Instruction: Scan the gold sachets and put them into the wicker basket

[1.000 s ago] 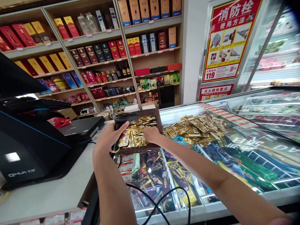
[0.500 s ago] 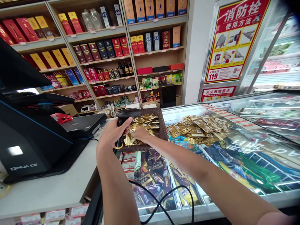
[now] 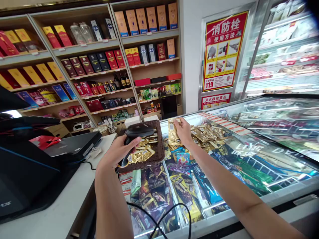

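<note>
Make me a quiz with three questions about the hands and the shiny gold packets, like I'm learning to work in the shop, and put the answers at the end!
1. Pick one. What is the left hand holding?
A) a red box
B) a black scanner
C) a glass bottle

2. True or false? The right hand is holding nothing.

3. Fill in the blank. In the picture, a pile of gold packets lies to the ____ of the brown basket.

Key:
1. B
2. False; it holds a gold packet.
3. right
</note>
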`<state>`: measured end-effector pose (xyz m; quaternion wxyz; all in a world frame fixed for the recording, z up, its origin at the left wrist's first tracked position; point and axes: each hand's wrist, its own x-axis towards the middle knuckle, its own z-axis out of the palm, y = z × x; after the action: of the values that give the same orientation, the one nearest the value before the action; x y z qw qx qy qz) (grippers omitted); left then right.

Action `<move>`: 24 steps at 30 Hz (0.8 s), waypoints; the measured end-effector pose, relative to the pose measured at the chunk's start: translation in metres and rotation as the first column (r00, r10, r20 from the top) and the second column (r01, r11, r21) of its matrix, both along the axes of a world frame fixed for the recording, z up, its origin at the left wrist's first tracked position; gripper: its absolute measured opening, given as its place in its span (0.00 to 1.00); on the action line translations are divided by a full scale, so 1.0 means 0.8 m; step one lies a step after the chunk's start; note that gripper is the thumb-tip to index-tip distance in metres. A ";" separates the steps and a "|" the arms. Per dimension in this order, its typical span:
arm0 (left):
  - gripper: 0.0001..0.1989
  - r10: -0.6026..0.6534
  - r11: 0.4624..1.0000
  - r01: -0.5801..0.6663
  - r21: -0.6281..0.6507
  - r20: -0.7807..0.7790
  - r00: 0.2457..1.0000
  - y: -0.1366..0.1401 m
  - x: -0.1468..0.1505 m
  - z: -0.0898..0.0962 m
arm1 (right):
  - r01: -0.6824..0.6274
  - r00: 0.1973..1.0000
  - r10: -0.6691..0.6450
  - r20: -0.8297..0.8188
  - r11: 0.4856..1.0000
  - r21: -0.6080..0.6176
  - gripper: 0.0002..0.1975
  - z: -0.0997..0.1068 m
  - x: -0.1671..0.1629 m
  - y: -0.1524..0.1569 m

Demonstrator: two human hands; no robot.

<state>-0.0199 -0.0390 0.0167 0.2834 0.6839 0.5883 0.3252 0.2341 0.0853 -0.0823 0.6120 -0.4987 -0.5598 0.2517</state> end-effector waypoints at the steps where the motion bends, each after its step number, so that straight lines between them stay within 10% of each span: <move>1: 0.24 -0.021 1.000 0.021 -0.007 -0.025 0.999 0.001 0.006 0.000 | 0.016 0.997 -0.018 0.077 1.000 0.027 0.20 0.000 0.009 0.001; 13: 0.22 -0.215 0.974 0.205 -0.098 -0.104 0.971 0.006 0.039 0.002 | -0.376 0.912 0.405 0.061 0.886 -0.270 0.18 0.002 0.049 0.011; 24: 0.24 -0.192 0.980 0.178 -0.094 -0.163 0.968 0.002 0.048 0.006 | -0.350 0.932 0.362 0.013 0.909 -0.227 0.20 0.007 0.050 0.011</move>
<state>0.0188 -0.0372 0.0212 0.2876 0.7496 0.5564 0.2141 0.2739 0.0938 -0.0764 0.4810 -0.4597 -0.6266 0.4059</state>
